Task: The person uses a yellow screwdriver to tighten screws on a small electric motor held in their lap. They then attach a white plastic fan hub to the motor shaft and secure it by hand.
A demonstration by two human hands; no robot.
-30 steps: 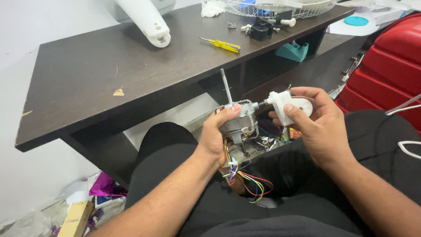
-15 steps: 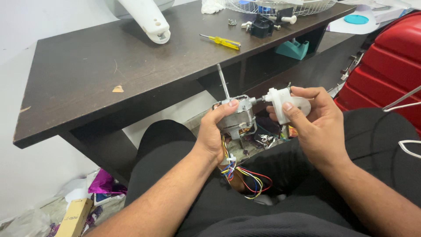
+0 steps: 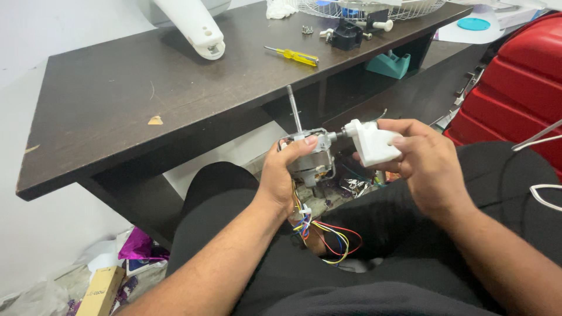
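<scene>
My left hand [image 3: 283,174] grips a small metal fan motor [image 3: 310,157] over my lap, its thin steel shaft [image 3: 293,109] pointing up. Coloured wires [image 3: 328,237] hang from under the motor. My right hand [image 3: 426,161] holds a white plastic housing piece [image 3: 370,142] against the motor's right side, where a short stub joins the two.
A dark wooden table [image 3: 117,105] stands in front, carrying a yellow-handled screwdriver [image 3: 294,55], loose screws [image 3: 305,28], a black part [image 3: 346,35], a white fan stand [image 3: 196,26] and a wire fan grille [image 3: 363,7]. A red suitcase [image 3: 515,88] is at right. Litter lies on the floor at left.
Both hands have lifted the motor and white piece slightly. The white piece now sits a little farther to the right of the motor body.
</scene>
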